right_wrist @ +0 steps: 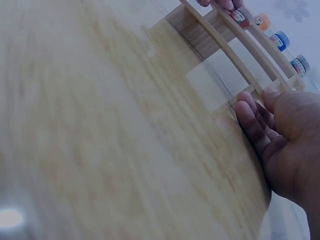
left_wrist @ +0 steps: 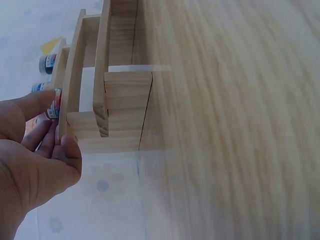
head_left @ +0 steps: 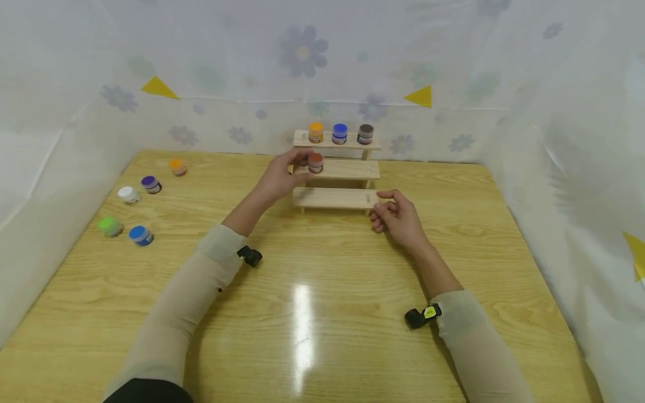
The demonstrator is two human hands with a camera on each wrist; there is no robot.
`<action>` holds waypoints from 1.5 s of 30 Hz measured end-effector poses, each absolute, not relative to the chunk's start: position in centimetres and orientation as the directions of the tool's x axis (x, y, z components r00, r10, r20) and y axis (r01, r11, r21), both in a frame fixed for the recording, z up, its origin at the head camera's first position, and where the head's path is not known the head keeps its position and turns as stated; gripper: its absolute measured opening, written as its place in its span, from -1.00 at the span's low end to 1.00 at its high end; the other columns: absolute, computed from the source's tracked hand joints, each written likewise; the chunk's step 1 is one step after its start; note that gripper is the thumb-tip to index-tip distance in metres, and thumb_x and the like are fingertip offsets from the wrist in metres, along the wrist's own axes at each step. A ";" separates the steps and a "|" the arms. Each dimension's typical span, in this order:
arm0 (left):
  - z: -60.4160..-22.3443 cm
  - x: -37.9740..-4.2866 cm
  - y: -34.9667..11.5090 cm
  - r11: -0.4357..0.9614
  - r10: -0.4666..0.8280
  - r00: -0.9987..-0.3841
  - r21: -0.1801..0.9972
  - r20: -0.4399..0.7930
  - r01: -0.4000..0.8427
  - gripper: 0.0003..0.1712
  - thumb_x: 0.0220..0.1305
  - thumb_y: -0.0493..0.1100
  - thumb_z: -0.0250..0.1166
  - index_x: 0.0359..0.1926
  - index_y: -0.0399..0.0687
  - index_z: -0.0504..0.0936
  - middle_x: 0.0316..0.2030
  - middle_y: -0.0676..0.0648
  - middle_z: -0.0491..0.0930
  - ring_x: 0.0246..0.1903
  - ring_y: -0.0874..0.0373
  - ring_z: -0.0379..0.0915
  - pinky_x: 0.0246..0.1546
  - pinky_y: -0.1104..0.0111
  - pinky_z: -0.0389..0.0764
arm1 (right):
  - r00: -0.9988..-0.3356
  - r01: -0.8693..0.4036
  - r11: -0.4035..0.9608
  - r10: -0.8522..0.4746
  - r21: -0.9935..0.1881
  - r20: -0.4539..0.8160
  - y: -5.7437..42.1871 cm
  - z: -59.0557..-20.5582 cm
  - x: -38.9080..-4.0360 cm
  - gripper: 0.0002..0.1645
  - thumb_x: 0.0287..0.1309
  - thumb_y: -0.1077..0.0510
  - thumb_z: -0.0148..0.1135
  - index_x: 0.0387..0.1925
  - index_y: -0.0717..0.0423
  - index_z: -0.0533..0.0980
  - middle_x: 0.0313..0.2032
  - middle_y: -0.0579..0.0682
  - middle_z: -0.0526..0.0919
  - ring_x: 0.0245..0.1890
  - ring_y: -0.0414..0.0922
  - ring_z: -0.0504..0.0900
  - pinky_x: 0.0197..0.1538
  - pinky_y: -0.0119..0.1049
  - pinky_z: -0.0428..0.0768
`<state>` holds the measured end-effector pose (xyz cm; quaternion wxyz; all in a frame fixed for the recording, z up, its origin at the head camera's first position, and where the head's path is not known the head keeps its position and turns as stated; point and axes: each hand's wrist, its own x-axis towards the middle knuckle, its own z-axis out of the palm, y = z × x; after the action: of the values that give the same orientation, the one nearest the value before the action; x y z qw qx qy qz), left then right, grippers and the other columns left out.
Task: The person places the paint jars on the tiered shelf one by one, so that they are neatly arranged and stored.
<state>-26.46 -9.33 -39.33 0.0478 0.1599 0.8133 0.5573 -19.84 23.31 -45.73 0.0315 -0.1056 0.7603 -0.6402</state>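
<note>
My left hand (head_left: 279, 176) pinches a small paint jar with a red-brown lid (head_left: 316, 162) between thumb and fingers. The jar is at the left part of the middle step of a three-step wooden rack (head_left: 332, 197). In the left wrist view the jar (left_wrist: 56, 103) sits close against that step's board. My right hand (head_left: 401, 223) grips the right end of the rack's lowest board, its thumb at the front edge. On the top step stand an orange jar (head_left: 316, 133), a blue jar (head_left: 340, 134) and a black-lidded jar (head_left: 365, 134), side by side.
At the table's left are several more jars: orange (head_left: 177, 167), purple (head_left: 151, 184), white (head_left: 129, 195), light green (head_left: 110, 226) and blue (head_left: 141, 235). A flower-patterned white sheet (head_left: 227, 73) walls the back and sides of the wooden table (head_left: 332, 291).
</note>
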 end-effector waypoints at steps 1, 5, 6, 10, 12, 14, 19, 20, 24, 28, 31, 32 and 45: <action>-39.4 -26.4 -9.5 0.324 0.312 -0.945 0.924 0.100 0.205 -0.39 0.47 -0.19 0.41 0.47 0.07 0.50 0.23 -0.02 0.57 0.27 0.07 0.43 0.28 0.05 0.53 | -0.976 -0.120 0.156 -0.200 -0.980 0.088 23.3 -45.7 -19.9 -0.54 0.59 0.25 0.12 0.38 0.32 0.35 -0.23 0.44 0.64 -0.47 -0.16 0.72 -0.37 -0.31 0.76; -39.5 -26.5 -10.3 0.337 0.295 -0.951 0.921 0.093 0.195 -0.41 0.48 -0.17 0.40 0.46 0.04 0.49 0.27 0.00 0.56 0.30 0.08 0.43 0.28 0.10 0.54 | -0.974 -0.132 0.146 -0.202 -0.980 0.101 23.2 -45.7 -19.9 -0.54 0.58 0.27 0.12 0.37 0.36 0.34 -0.25 0.44 0.64 -0.48 -0.16 0.72 -0.38 -0.31 0.75; -39.6 -26.5 -10.5 0.333 0.292 -0.952 0.923 0.095 0.195 -0.40 0.48 -0.17 0.39 0.46 0.01 0.49 0.28 0.00 0.55 0.31 0.08 0.43 0.29 0.11 0.54 | -0.974 -0.133 0.145 -0.201 -0.980 0.102 23.2 -45.7 -19.9 -0.54 0.58 0.27 0.12 0.37 0.36 0.34 -0.25 0.44 0.65 -0.48 -0.16 0.72 -0.38 -0.31 0.75; -39.8 -26.2 -11.4 0.325 0.283 -0.954 0.925 0.102 0.196 -0.41 0.48 -0.17 0.39 0.46 -0.03 0.48 0.31 -0.01 0.55 0.32 0.07 0.43 0.32 0.11 0.50 | -0.974 -0.130 0.149 -0.204 -0.980 0.099 23.3 -45.8 -19.9 -0.54 0.58 0.27 0.12 0.37 0.36 0.34 -0.24 0.43 0.65 -0.47 -0.16 0.72 -0.38 -0.32 0.76; -39.8 -25.9 -11.9 0.318 0.280 -0.954 0.928 0.105 0.196 -0.42 0.49 -0.18 0.38 0.45 -0.03 0.49 0.31 -0.03 0.55 0.32 0.05 0.44 0.33 0.08 0.50 | -0.974 -0.128 0.152 -0.204 -0.980 0.096 23.3 -45.8 -19.9 -0.54 0.58 0.26 0.12 0.37 0.34 0.35 -0.25 0.41 0.66 -0.47 -0.16 0.72 -0.38 -0.32 0.76; -39.9 -25.4 -12.3 0.318 0.278 -0.955 0.929 0.101 0.191 -0.45 0.49 -0.18 0.38 0.43 -0.04 0.50 0.29 -0.04 0.56 0.31 0.03 0.45 0.32 0.06 0.50 | -0.973 -0.133 0.155 -0.207 -0.979 0.100 23.4 -45.8 -19.9 -0.54 0.59 0.26 0.12 0.37 0.35 0.34 -0.26 0.39 0.66 -0.47 -0.16 0.72 -0.38 -0.32 0.76; -40.1 -23.7 -13.2 0.307 0.286 -0.955 0.936 0.083 0.173 -0.49 0.50 -0.18 0.38 0.40 -0.04 0.53 0.28 -0.04 0.57 0.29 -0.01 0.46 0.29 0.02 0.50 | -0.972 -0.138 0.146 -0.209 -0.980 0.106 23.3 -45.6 -19.7 -0.54 0.58 0.28 0.12 0.36 0.39 0.33 -0.28 0.32 0.68 -0.47 -0.16 0.72 -0.38 -0.33 0.75; -40.1 -23.3 -13.3 0.307 0.288 -0.954 0.937 0.079 0.170 -0.49 0.50 -0.17 0.38 0.39 -0.03 0.53 0.27 -0.04 0.58 0.30 -0.02 0.45 0.29 0.01 0.50 | -0.972 -0.138 0.142 -0.208 -0.980 0.106 23.3 -45.6 -19.8 -0.54 0.57 0.28 0.13 0.36 0.39 0.33 -0.29 0.31 0.68 -0.47 -0.17 0.72 -0.38 -0.33 0.75; -40.0 -22.0 -14.1 0.321 0.288 -0.955 0.932 0.073 0.168 -0.50 0.50 -0.10 0.38 0.37 -0.01 0.54 0.28 -0.07 0.57 0.31 -0.04 0.45 0.29 -0.01 0.50 | -0.973 -0.137 0.142 -0.204 -0.980 0.106 23.3 -45.5 -19.8 -0.53 0.58 0.28 0.12 0.37 0.39 0.33 -0.28 0.32 0.68 -0.47 -0.17 0.72 -0.38 -0.33 0.75; -40.1 -20.8 -15.3 0.339 0.274 -0.960 0.930 0.050 0.145 -0.53 0.52 -0.11 0.36 0.36 -0.01 0.54 0.31 -0.14 0.55 0.29 0.00 0.45 0.31 -0.02 0.49 | -0.974 -0.129 0.148 -0.206 -0.980 0.097 23.3 -45.7 -19.9 -0.52 0.58 0.26 0.13 0.38 0.36 0.34 -0.26 0.36 0.67 -0.46 -0.16 0.72 -0.37 -0.32 0.76; -40.3 -19.9 -16.3 0.346 0.270 -0.962 0.930 0.029 0.125 -0.53 0.53 -0.12 0.34 0.37 -0.03 0.54 0.33 -0.18 0.54 0.29 0.01 0.45 0.32 -0.01 0.49 | -0.973 -0.132 0.154 -0.208 -0.979 0.098 23.4 -45.9 -19.9 -0.51 0.58 0.25 0.13 0.38 0.37 0.33 -0.26 0.36 0.68 -0.46 -0.17 0.73 -0.36 -0.31 0.77; -40.4 -19.7 -16.6 0.348 0.271 -0.962 0.929 0.026 0.123 -0.53 0.53 -0.11 0.34 0.37 -0.03 0.54 0.33 -0.18 0.53 0.29 0.01 0.45 0.32 -0.01 0.49 | -0.973 -0.132 0.154 -0.207 -0.979 0.099 23.4 -45.9 -19.9 -0.51 0.58 0.25 0.13 0.38 0.37 0.33 -0.26 0.36 0.68 -0.46 -0.17 0.73 -0.36 -0.31 0.77; -41.2 -17.2 -21.7 0.393 0.163 -0.987 0.917 0.006 0.071 -0.50 0.56 -0.08 0.31 0.41 -0.10 0.52 0.33 -0.22 0.53 0.27 0.00 0.47 0.28 0.08 0.53 | -0.971 -0.131 0.131 -0.216 -0.983 0.101 23.2 -45.6 -19.7 -0.52 0.58 0.27 0.11 0.39 0.39 0.31 -0.27 0.31 0.68 -0.45 -0.15 0.73 -0.36 -0.34 0.76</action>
<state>-17.24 -21.72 -41.16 0.0424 0.0702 0.8334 0.5465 -19.65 23.19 -45.63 0.0328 -0.1156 0.7511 -0.6491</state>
